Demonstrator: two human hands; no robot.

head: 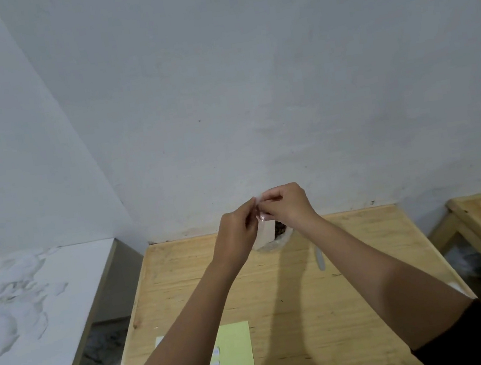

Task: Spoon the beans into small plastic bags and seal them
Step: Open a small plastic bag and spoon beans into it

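Two hands meet above the far edge of the pale wooden surface (pixel 352 259), at 12 o'clock: left hand (pixel 237 232) and right hand (pixel 289 206) both pinch the top of a small clear plastic bag (pixel 264 231). Dark beans (pixel 279 228) lie just behind; a white spoon (pixel 320 259) lies at 1 o'clock.

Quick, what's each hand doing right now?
Left hand: closed, pinching the small plastic bag at its top.
Right hand: closed, pinching the same bag.
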